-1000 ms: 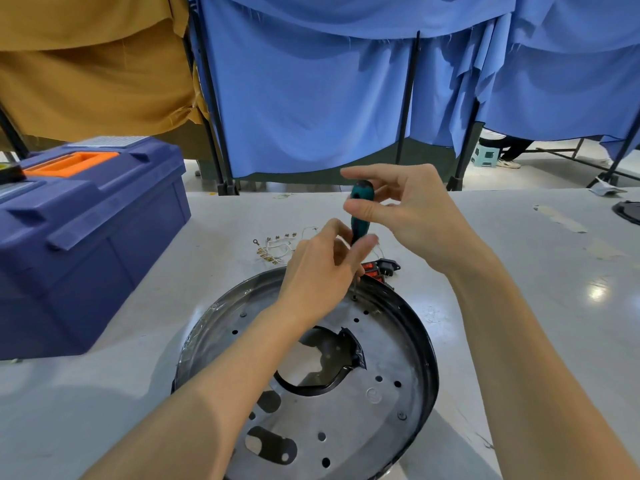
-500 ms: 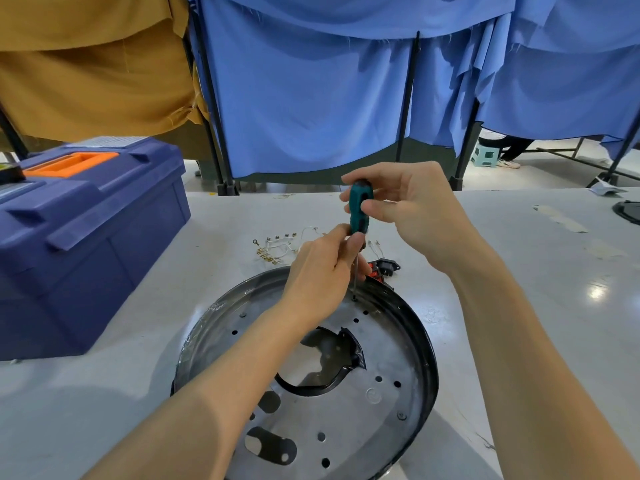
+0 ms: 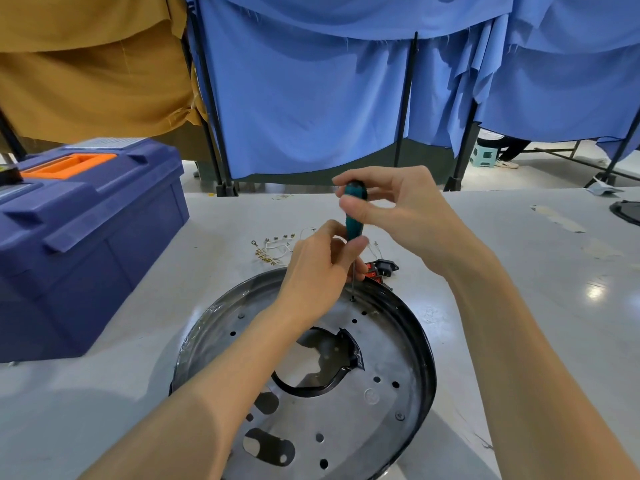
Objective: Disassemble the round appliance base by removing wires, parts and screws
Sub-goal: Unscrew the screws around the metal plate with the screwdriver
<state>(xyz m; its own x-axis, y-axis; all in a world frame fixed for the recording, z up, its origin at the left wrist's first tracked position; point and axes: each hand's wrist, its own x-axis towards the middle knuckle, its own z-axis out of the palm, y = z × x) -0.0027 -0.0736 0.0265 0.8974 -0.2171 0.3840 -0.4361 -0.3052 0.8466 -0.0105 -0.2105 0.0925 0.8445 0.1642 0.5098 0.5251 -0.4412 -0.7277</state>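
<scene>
The round appliance base (image 3: 381, 355), a grey metal disc with a black rim and a jagged central opening, lies on the table before me. A teal-handled screwdriver (image 3: 354, 220) stands upright, its tip on a screw at the disc's far edge (image 3: 352, 299). My right hand (image 3: 398, 209) grips the top of the handle between thumb and fingers. My left hand (image 3: 318, 268) pinches the lower end of the handle and the shaft. Another screw (image 3: 400, 416) sits near the disc's right rim.
A blue toolbox (image 3: 83, 244) with an orange handle stands at the left. Removed wires and small terminals (image 3: 273, 249) lie beyond the disc, next to a black and red switch part (image 3: 382, 268). A dark object (image 3: 627, 211) sits at the table's far right edge.
My right hand has closed round the screwdriver's handle top. The tool has come upright with its tip down on the screw at the disc's far edge.
</scene>
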